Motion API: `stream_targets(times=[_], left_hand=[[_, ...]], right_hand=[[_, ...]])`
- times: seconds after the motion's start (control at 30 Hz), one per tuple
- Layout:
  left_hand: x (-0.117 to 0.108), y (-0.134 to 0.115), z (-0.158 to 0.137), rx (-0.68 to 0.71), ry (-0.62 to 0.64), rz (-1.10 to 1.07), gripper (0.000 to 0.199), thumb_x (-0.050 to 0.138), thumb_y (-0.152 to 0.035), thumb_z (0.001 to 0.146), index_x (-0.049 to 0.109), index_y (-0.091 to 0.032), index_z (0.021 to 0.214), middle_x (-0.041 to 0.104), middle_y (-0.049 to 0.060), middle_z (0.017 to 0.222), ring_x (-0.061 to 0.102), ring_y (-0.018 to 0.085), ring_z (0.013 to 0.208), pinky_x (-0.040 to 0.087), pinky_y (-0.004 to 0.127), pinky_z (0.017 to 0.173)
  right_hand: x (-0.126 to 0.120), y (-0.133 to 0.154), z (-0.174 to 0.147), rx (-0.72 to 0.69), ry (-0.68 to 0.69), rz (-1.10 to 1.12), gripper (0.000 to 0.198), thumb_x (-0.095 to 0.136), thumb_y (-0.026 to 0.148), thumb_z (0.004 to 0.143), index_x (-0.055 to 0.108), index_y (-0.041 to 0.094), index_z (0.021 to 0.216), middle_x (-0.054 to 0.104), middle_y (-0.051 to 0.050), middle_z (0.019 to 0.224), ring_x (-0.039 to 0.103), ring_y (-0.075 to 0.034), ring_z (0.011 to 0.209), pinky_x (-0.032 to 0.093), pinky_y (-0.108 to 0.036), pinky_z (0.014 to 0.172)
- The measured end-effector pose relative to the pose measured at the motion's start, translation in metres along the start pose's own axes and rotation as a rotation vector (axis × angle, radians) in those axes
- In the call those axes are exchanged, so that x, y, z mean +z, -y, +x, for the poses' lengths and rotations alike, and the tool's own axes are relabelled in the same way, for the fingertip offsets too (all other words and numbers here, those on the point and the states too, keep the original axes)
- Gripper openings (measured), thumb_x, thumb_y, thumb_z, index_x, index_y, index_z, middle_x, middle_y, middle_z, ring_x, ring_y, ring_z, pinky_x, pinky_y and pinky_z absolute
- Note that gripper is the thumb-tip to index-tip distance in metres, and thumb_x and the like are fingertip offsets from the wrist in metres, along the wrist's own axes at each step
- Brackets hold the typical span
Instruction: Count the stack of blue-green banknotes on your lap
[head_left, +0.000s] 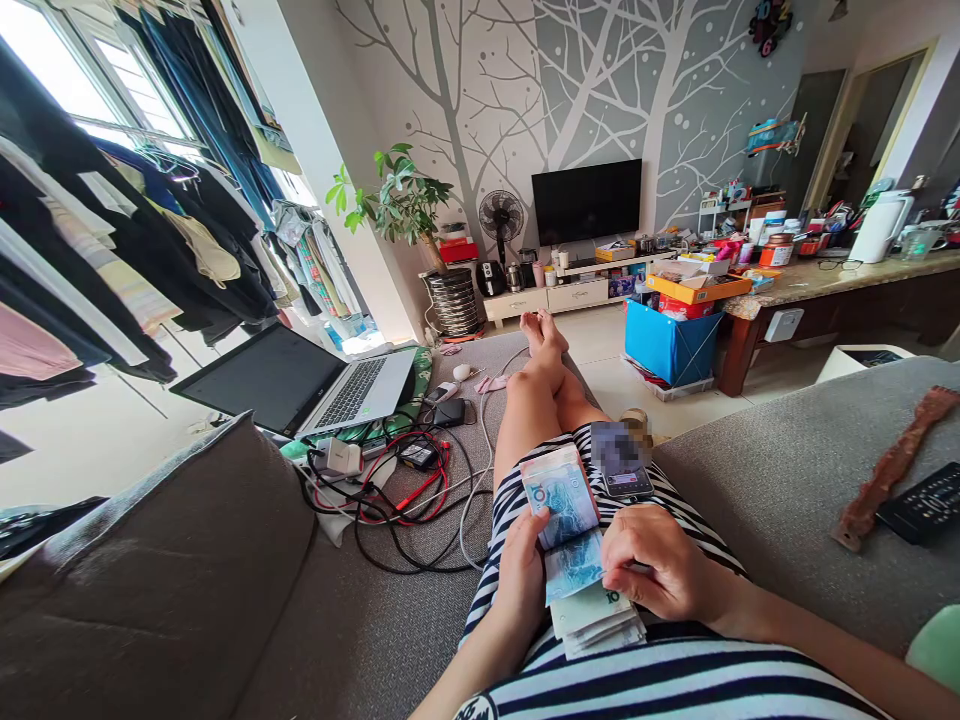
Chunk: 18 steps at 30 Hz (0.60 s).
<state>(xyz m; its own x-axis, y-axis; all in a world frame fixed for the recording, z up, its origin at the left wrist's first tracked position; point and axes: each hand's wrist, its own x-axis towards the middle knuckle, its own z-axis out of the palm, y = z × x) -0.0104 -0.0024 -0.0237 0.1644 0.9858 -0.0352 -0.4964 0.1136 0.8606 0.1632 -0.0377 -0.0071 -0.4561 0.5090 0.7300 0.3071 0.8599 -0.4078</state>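
A stack of blue banknotes marked 10 [564,495] is held by my left hand [521,565], with the thumb lying on its face and the other fingers mostly hidden beneath. My right hand [664,565] is closed, its thumb and forefinger pinching the right edge of another blue banknote [574,566] just below the stack. Under that note, a loose pile of paler banknotes [596,615] rests on my lap, on the striped black-and-white clothing [675,665]. A phone [628,484] lies on my thigh beyond my right hand, its upper part blurred out.
On the sofa [420,630] to the left are a laptop [352,390], tangled cables [420,500] and chargers. A remote control [926,500] and a brown strip-like object [896,465] lie at right. Beyond stand a blue bin [667,345] and a cluttered table [814,275].
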Motion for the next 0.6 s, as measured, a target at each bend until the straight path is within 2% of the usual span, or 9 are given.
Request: stream_targets(times=[0.17,0.3,0.37,0.5,0.6], left_hand=[[0.004,-0.002,-0.001,-0.006,0.001,-0.031,0.021,0.057,-0.025,0.075,0.067,-0.016,0.092,0.071,0.003,0.090,0.062,0.020,0.087,0.044,0.030,0.078],[0.008,-0.004,-0.004,-0.033,-0.011,-0.084,0.017,0.058,-0.022,0.073,0.067,-0.016,0.087,0.071,0.002,0.083,0.063,0.019,0.080,0.046,0.028,0.072],[0.009,-0.004,-0.005,-0.066,-0.012,-0.116,0.016,0.059,-0.022,0.071,0.066,-0.017,0.085,0.070,0.002,0.082,0.063,0.018,0.075,0.046,0.028,0.070],[0.010,-0.005,-0.008,-0.120,-0.005,-0.132,0.013,0.063,-0.019,0.068,0.065,-0.016,0.081,0.070,0.002,0.074,0.063,0.016,0.067,0.046,0.027,0.066],[0.011,-0.005,-0.009,-0.118,0.026,-0.127,0.018,0.065,-0.018,0.066,0.065,-0.016,0.084,0.070,0.002,0.076,0.062,0.015,0.064,0.045,0.026,0.065]], right_hand=[[-0.001,0.002,-0.001,-0.016,0.030,0.031,0.018,0.044,0.034,0.090,0.050,0.021,0.078,0.060,0.000,0.071,0.056,-0.013,0.069,0.040,-0.029,0.068],[0.001,0.000,-0.001,-0.014,0.033,0.075,0.034,0.036,0.044,0.091,0.048,0.019,0.071,0.056,-0.001,0.066,0.053,-0.013,0.065,0.038,-0.028,0.066],[0.002,-0.001,0.000,0.110,-0.023,0.048,0.040,0.035,0.048,0.090,0.046,0.019,0.066,0.051,0.000,0.061,0.048,-0.012,0.059,0.036,-0.026,0.060],[0.004,-0.004,0.006,0.468,-0.112,-0.085,0.036,0.048,0.045,0.086,0.042,0.018,0.063,0.044,0.004,0.056,0.040,-0.009,0.051,0.029,-0.023,0.051],[0.006,-0.005,0.009,0.569,-0.103,-0.141,0.034,0.051,0.041,0.085,0.040,0.018,0.063,0.045,0.004,0.055,0.040,-0.009,0.051,0.028,-0.022,0.051]])
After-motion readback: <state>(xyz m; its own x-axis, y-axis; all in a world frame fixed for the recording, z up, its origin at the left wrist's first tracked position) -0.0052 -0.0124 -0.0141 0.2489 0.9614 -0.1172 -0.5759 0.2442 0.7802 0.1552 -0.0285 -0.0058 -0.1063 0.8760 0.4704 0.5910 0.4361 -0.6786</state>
